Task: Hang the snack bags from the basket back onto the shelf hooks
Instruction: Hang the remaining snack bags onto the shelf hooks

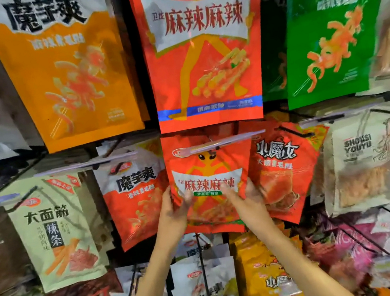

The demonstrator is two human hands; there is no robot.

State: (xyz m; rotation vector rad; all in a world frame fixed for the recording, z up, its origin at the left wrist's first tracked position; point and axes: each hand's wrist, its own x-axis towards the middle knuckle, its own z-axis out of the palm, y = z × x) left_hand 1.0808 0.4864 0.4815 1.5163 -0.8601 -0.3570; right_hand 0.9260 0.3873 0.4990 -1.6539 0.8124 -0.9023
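Shop shelf wall, hung thick with snack bags on black wire hooks [295, 131]. Middle row, centre: small red snack bag [208, 171], its top at a hook behind a clear price strip [224, 142]. Left hand [175, 210] on its left edge, right hand [245, 197] on its right edge, fingers closed on the bag. Above: large red bag [200, 50], between orange bag [66, 74] and green bag [334, 26].
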